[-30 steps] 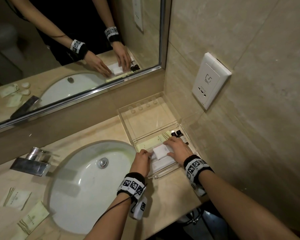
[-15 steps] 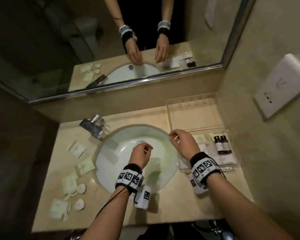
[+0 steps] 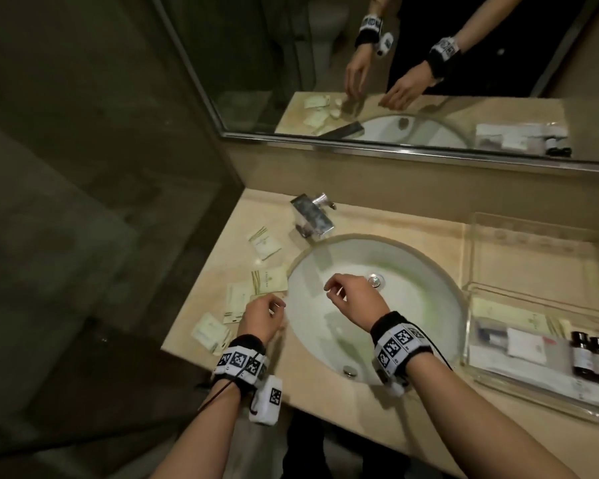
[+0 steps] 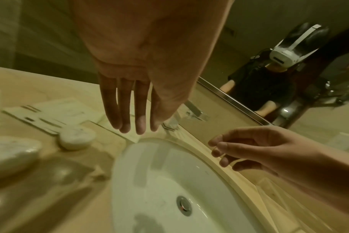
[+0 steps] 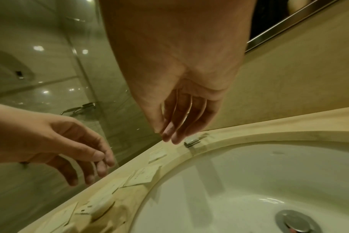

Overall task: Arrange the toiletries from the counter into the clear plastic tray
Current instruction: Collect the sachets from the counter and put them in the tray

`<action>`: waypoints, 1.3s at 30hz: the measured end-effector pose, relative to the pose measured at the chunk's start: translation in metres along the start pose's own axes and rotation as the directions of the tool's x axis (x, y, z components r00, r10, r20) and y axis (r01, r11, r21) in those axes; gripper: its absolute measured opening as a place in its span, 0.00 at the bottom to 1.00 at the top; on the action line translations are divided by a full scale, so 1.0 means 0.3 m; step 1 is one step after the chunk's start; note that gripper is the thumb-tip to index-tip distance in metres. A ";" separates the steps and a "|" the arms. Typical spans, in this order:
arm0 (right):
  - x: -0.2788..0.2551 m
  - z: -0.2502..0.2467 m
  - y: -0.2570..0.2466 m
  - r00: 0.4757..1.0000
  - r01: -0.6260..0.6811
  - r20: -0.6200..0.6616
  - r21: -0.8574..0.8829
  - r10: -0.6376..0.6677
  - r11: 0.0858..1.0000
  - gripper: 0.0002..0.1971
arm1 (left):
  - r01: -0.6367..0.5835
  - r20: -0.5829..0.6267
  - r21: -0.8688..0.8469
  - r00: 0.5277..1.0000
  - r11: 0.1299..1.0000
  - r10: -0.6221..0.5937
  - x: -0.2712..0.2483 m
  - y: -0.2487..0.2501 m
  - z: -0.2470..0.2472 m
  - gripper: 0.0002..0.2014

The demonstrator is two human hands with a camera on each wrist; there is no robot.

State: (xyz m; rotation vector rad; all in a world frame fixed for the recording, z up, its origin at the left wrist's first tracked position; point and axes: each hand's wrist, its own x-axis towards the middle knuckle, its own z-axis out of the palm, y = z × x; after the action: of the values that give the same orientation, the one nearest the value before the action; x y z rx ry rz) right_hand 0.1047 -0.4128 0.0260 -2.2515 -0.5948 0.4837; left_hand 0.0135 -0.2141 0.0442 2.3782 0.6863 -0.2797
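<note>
Head view: my left hand (image 3: 261, 318) and right hand (image 3: 355, 299) hang loose-fingered, holding nothing. I should pinch 1 flat sachet (image 3: 269, 280) by its edge, then lift toward the tray (image 3: 533, 395).

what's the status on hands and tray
Left hand open over packets. Right hand open above sink. Tray part filled. Nothing blocking.

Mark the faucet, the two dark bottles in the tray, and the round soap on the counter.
faucet (image 3: 312, 216): head view, on its flat chrome spout.
dark bottles (image 3: 591, 357): head view, between the two bodies, on the right one's left side.
round soap (image 4: 77, 138): left wrist view, on its top face.
</note>
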 end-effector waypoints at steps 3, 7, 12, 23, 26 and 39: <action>0.072 0.097 -0.069 0.999 0.008 0.048 -0.061 -0.005 0.998 0.06 | 0.054 -0.002 -0.032 0.999 0.998 -0.054 0.050 -0.120 -0.061 0.05; 0.180 0.221 -0.161 0.996 0.005 0.090 -0.157 0.009 0.988 0.07 | 0.094 -0.004 -0.029 0.996 0.995 -0.095 0.133 -0.260 -0.127 0.05; 0.331 0.354 -0.241 0.991 0.002 0.127 -0.279 0.035 0.960 0.08 | 0.130 -0.003 0.055 0.991 0.990 -0.130 0.246 -0.376 -0.180 0.07; 0.486 0.466 -0.249 0.983 -0.133 0.053 -0.469 0.178 0.873 0.30 | 0.260 0.029 0.035 0.965 0.965 -0.261 0.391 -0.430 -0.134 0.37; 0.490 0.461 -0.242 0.974 -0.192 0.015 -0.482 0.228 0.855 0.31 | 0.265 0.059 -0.004 0.963 0.964 -0.264 0.413 -0.432 -0.141 0.35; 0.382 0.254 -0.234 0.960 -0.252 -0.107 0.059 0.257 0.966 0.11 | 0.011 0.086 -0.275 0.996 0.961 0.013 0.447 -0.252 -0.251 0.09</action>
State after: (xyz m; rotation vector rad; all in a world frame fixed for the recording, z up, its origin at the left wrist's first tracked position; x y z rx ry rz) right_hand 0.1415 -0.2635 0.0103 -2.3063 -0.2330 0.4851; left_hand 0.0874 -0.0622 0.0148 2.0891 0.6384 -0.2673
